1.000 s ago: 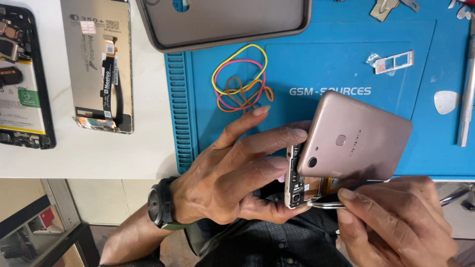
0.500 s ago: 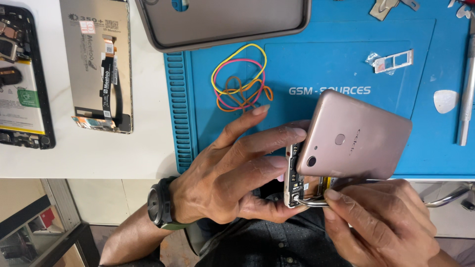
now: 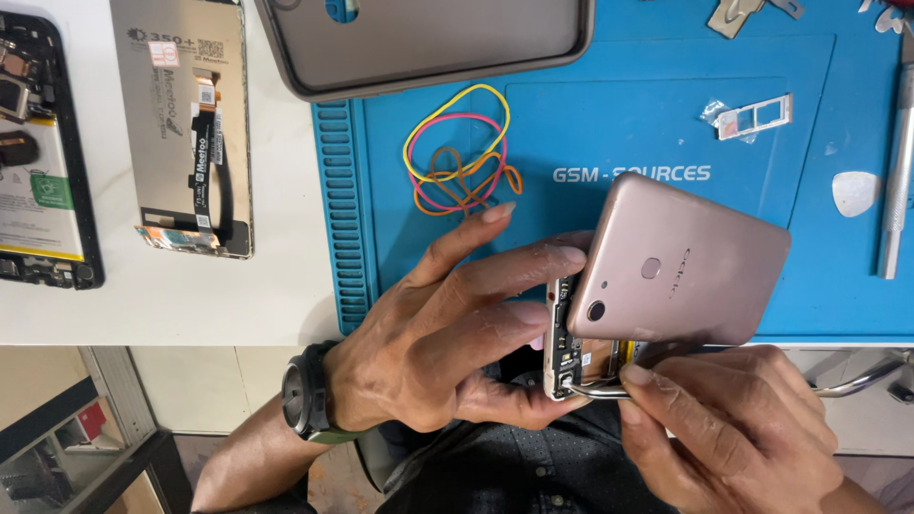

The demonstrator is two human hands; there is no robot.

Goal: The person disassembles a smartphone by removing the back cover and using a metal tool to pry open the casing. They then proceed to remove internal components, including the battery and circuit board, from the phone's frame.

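My left hand (image 3: 447,333) grips a phone body (image 3: 564,347) by its edge, its circuit parts showing. The phone's rose-gold back cover (image 3: 681,271) is lifted away from the body and tilts up to the right. My right hand (image 3: 724,438) holds metal tweezers (image 3: 609,385) whose tips sit in the gap under the cover, by the phone's lower corner. A dark watch (image 3: 305,400) is on my left wrist.
A blue work mat (image 3: 590,124) holds coloured rubber bands (image 3: 457,152), a SIM tray (image 3: 755,116), a white pick (image 3: 854,192) and a metal tool (image 3: 895,181). On the white table (image 3: 190,295) lie a screen panel (image 3: 186,124), an opened phone (image 3: 38,143) and a grey case (image 3: 428,43).
The back cover has tilted slightly further from the body, and my right hand with the tweezers has shifted a little left under it. My left hand keeps its grip.
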